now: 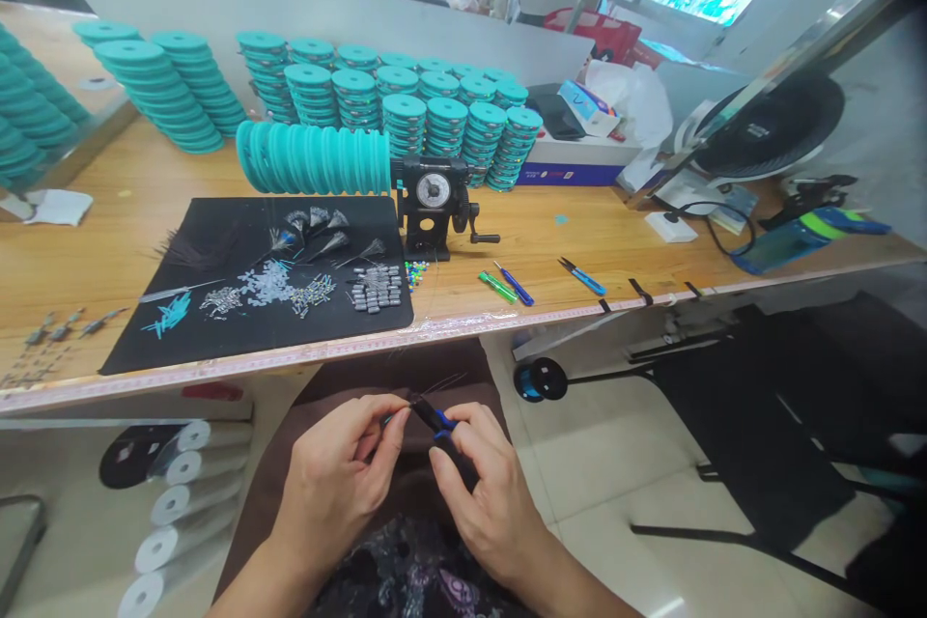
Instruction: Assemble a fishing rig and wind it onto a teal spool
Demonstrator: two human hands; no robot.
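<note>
Before the wooden bench (540, 237) I see the left hand (339, 465) pinching thin strands (443, 383), the right hand (487, 473) wrapped round pliers (436, 422); these lie between both, long axis slanting forward-left, nose meeting the left hand's pinch. Beyond lies a black mat (253, 331).

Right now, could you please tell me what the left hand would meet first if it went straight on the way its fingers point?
Probably the blue-and-black tool in the right hand; its tip lies right beside the left hand, though depth is unclear.
</note>
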